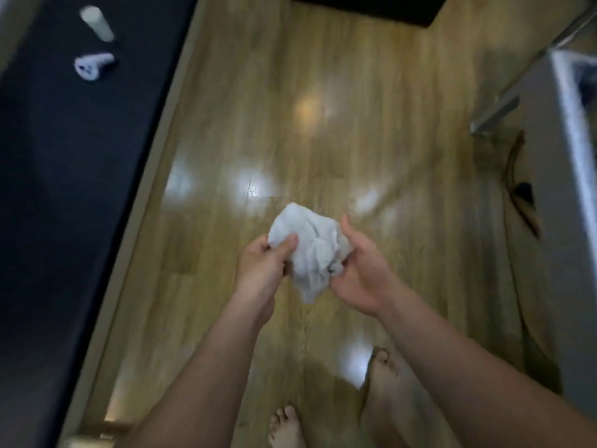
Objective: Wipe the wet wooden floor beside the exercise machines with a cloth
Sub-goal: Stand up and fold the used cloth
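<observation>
— While the person stood barefoot, where was the white cloth?
— It was in the air, crumpled, held between both hands above the wooden floor. It did not touch the boards.
— How did the hands hold it?
— The left hand pinched the left edge of the cloth between thumb and fingers. The right hand gripped the right side of it, with the fingers curled under and the thumb pointing up. The two hands were close together, with only the cloth between them.
— And what was around the cloth?
— Beyond the cloth, the boards showed several shiny patches. Far to the left of the cloth ran a dark surface with a pale border. On it lay a white cylinder and a smaller white object, both too blurred to name. To the right of the cloth stood a grey machine with a metal bar. On the near side of the cloth were the left foot and the right foot, both bare, on the floor.
— Was the floor wet?
— It shone, but more I could not tell.
</observation>
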Demonstrator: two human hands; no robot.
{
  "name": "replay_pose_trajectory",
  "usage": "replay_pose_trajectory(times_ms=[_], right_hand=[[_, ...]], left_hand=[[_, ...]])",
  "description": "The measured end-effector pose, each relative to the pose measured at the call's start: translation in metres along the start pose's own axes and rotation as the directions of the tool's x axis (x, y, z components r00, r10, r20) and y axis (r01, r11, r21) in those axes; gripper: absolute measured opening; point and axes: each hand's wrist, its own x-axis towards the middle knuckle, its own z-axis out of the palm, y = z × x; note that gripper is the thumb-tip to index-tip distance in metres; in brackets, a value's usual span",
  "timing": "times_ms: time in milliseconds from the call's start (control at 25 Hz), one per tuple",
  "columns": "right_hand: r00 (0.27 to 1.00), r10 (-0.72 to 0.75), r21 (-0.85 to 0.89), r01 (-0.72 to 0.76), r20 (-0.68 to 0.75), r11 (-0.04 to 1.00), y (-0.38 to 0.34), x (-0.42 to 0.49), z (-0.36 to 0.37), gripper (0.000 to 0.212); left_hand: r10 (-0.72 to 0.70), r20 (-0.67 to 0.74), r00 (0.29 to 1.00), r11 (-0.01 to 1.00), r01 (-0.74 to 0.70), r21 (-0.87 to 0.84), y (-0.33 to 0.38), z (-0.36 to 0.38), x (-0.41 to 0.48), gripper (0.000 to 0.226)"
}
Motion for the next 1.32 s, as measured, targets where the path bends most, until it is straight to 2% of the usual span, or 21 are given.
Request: replay_pose_trajectory(times_ms=[80, 120, 240, 360, 440, 520, 600, 680, 800, 880, 1000, 1200, 1320], right_hand=[[0.975, -0.176, -0.217, 0.144, -0.136, 0.966, -0.047, -0.05, 0.048, 0.045], [0.954, -0.255, -0.307, 0.198, -0.158, 0.931, -0.075, -0.068, 0.074, 0.036], [0.912, -0.404, -0.42, 0.34, -0.071, 0.841, -0.162, -0.11, 0.138, 0.015], [0.89, -0.455, -0.368, 0.428, 0.013, 0.826, -0.255, -0.13, 0.177, 0.016], [0.891, -0.453, -0.242, 0.449, 0.046, 0.86, -0.31, -0.125, 0.186, 0.021], [0.906, -0.423, -0.159, 0.42, 0.019, 0.893, -0.354, -0.109, 0.193, 0.025], [0.91, -0.408, -0.136, 0.395, -0.078, 0.908, -0.408, -0.09, 0.197, 0.033], [0.905, -0.411, -0.164, 0.391, -0.109, 0.906, -0.474, -0.069, 0.208, 0.039], [0.872, -0.46, -0.287, 0.404, -0.166, 0.869, -0.568, -0.037, 0.23, 0.024], [0.817, -0.54, -0.353, 0.454, -0.2, 0.818, -0.621, -0.015, 0.236, 0.017], [0.706, -0.672, -0.442, 0.541, -0.222, 0.715, -0.711, 0.022, 0.232, 0.021], [0.467, -0.814, -0.575, 0.58, -0.346, 0.577, -0.849, 0.044, 0.205, 0.018], [0.306, -0.84, -0.608, 0.584, -0.449, 0.538, -0.933, 0.046, 0.162, 0.012]], left_hand=[[0.132, -0.054, 0.99, 0.991, -0.133, -0.023, 0.077, 0.018, -0.054, 0.008], [0.19, -0.059, 0.98, 0.979, -0.193, -0.059, 0.117, 0.027, -0.073, 0.008], [0.268, 0.005, 0.963, 0.959, -0.267, -0.1, 0.218, 0.052, -0.107, 0.011], [0.186, 0.241, 0.952, 0.967, -0.134, -0.219, 0.301, 0.094, -0.101, 0.032], [0.162, 0.393, 0.905, 0.961, -0.054, -0.271, 0.338, 0.131, -0.079, 0.04], [0.179, 0.405, 0.897, 0.951, -0.052, -0.304, 0.366, 0.166, -0.054, 0.039], [0.266, 0.338, 0.903, 0.951, -0.188, -0.246, 0.407, 0.204, -0.025, 0.039], [0.378, 0.314, 0.871, 0.926, -0.358, -0.122, 0.463, 0.238, 0.007, 0.043], [0.428, 0.355, 0.831, 0.887, -0.462, 0.012, 0.545, 0.283, 0.06, 0.055], [0.421, 0.406, 0.811, 0.877, -0.479, 0.047, 0.585, 0.314, 0.098, 0.061], [0.378, 0.546, 0.748, 0.867, -0.492, 0.074, 0.644, 0.375, 0.174, 0.069], [0.277, 0.722, 0.633, 0.845, -0.519, 0.131, 0.736, 0.524, 0.266, 0.063], [0.186, 0.796, 0.576, 0.877, -0.462, 0.13, 0.766, 0.636, 0.312, 0.057]])
